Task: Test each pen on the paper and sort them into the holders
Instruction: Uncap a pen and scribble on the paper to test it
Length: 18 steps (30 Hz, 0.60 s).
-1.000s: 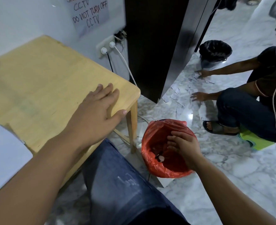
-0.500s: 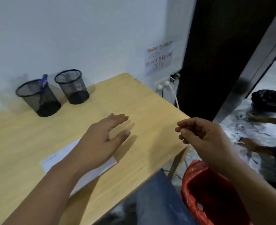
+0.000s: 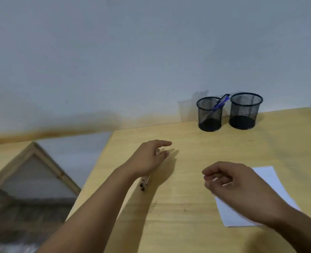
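Left hand low over the left part of the wooden bench, palm down, fingers stretched forward and slightly spread, thumb apart from them: a loose, released grip. Directly beneath the wrist, a small bunch of pens lying on the bench, dark tips sticking out toward the near side, another bit showing between thumb and forefinger; whether the palm actually presses on them cannot be told through the blur. Right hand hovering to the right, fingers curled inward toward the thumb in a half-closed grip, nothing visible inside it. Under and behind that hand, a white sheet of paper flat on the bench. At the far edge against the pale wall, two black mesh holders side by side and just apart: left holder with one blue pen leaning toward its right rim, right holder with no pen showing above the rim.
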Available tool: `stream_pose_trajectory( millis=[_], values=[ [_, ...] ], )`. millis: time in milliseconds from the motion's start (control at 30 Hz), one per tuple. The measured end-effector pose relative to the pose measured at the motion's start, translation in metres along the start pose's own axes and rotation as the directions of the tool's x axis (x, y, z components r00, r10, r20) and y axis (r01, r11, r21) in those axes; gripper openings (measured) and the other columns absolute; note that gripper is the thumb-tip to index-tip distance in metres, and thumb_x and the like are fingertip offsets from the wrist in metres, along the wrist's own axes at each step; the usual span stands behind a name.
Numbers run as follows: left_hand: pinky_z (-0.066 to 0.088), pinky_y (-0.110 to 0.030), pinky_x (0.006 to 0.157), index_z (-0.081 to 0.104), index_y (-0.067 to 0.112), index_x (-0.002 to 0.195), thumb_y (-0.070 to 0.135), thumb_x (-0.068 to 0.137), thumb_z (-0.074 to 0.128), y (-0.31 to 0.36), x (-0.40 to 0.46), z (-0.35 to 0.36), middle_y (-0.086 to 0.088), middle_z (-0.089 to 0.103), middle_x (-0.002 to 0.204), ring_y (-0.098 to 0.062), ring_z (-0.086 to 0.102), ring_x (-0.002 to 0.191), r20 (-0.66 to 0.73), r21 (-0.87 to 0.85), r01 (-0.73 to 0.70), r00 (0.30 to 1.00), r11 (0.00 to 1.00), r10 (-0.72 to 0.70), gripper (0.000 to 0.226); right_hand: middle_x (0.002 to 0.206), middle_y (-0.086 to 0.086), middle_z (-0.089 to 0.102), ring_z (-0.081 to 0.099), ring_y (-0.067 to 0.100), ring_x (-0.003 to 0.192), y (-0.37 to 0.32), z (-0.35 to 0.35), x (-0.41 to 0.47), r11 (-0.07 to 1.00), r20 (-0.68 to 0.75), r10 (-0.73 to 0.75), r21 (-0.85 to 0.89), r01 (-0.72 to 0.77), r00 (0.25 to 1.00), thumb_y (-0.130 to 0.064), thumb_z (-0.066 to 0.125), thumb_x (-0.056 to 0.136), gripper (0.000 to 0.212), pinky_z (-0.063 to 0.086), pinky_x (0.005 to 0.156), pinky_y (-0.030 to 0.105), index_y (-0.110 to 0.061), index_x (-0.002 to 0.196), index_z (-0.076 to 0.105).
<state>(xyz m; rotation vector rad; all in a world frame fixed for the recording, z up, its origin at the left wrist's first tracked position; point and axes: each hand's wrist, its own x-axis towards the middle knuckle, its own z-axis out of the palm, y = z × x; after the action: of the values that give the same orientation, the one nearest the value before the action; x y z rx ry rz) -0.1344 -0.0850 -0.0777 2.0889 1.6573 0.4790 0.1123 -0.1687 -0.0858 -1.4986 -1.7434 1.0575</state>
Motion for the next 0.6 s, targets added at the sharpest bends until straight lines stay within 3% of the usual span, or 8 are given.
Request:
stream_pose_trajectory(
  millis=[133, 233, 300, 367, 433, 600],
  values=[
    [0.032, -0.019, 0.097, 0.055, 0.026, 0.138, 0.029, 0.101, 0.051, -0.025, 0.015, -0.013, 0.006, 0.053, 0.144, -0.014, 0.048, 0.132, 0.003, 0.053, 0.080, 0.997, 0.995, -0.080, 0.037, 0.098, -0.020, 0.066, 0.062, -0.003, 0.091, -0.024, 0.055, 0.024, 0.995, 0.056, -0.019, -0.099, 0.024, 0.998, -0.047, 0.076, 0.075, 0.031, 0.053, 0.080, 0.023, -0.038, 0.103, 0.066],
    [0.031, -0.024, 0.106, 0.052, 0.021, 0.141, 0.027, 0.102, 0.048, -0.035, 0.027, -0.013, 0.002, 0.047, 0.150, -0.017, 0.040, 0.139, 0.033, 0.147, 0.046, 0.998, 0.988, -0.051, 0.040, 0.110, -0.019, 0.064, 0.060, 0.001, 0.104, -0.032, 0.088, 0.037, 0.990, 0.031, -0.025, -0.141, 0.029, 0.999, -0.057, 0.078, 0.066, 0.054, 0.051, 0.087, 0.028, -0.038, 0.114, 0.062],
    [0.034, -0.030, 0.107, 0.054, 0.018, 0.139, 0.026, 0.102, 0.047, -0.040, 0.033, -0.013, -0.002, 0.051, 0.147, -0.020, 0.045, 0.135, 0.064, 0.178, 0.042, 0.996, 0.983, -0.054, 0.039, 0.116, -0.018, 0.063, 0.057, 0.003, 0.111, -0.035, 0.104, 0.044, 0.975, 0.017, -0.043, -0.216, 0.045, 0.999, -0.062, 0.077, 0.062, 0.065, 0.049, 0.089, 0.028, -0.038, 0.119, 0.058],
    [0.044, -0.036, 0.097, 0.068, 0.013, 0.115, 0.023, 0.099, 0.048, -0.046, 0.037, -0.010, -0.009, 0.065, 0.127, -0.023, 0.058, 0.112, 0.077, 0.167, 0.026, 0.996, 0.986, -0.040, 0.027, 0.118, -0.019, 0.061, 0.054, 0.005, 0.113, -0.038, 0.115, 0.050, 0.948, 0.005, -0.084, -0.309, 0.082, 0.996, -0.069, 0.072, 0.060, 0.070, 0.047, 0.090, 0.030, -0.040, 0.121, 0.056],
    [0.049, -0.039, 0.089, 0.069, 0.006, 0.093, 0.020, 0.095, 0.047, -0.051, 0.040, -0.008, -0.013, 0.070, 0.106, -0.027, 0.061, 0.097, 0.079, 0.192, 0.002, 0.997, 0.981, -0.018, 0.026, 0.117, -0.020, 0.059, 0.052, 0.008, 0.113, -0.041, 0.123, 0.055, 0.916, 0.006, -0.116, -0.385, 0.110, 0.993, -0.074, 0.068, 0.060, 0.069, 0.045, 0.092, 0.033, -0.041, 0.120, 0.055],
    [0.048, -0.041, 0.092, 0.072, 0.005, 0.094, 0.022, 0.090, 0.045, -0.059, 0.040, -0.005, -0.010, 0.071, 0.105, -0.025, 0.061, 0.103, 0.069, 0.208, -0.062, 0.996, 0.976, 0.048, 0.031, 0.115, -0.021, 0.054, 0.049, 0.009, 0.114, -0.042, 0.133, 0.063, 0.880, 0.008, -0.135, -0.458, 0.123, 0.991, -0.072, 0.065, 0.067, 0.060, 0.041, 0.092, 0.033, -0.044, 0.119, 0.052]
  ],
)
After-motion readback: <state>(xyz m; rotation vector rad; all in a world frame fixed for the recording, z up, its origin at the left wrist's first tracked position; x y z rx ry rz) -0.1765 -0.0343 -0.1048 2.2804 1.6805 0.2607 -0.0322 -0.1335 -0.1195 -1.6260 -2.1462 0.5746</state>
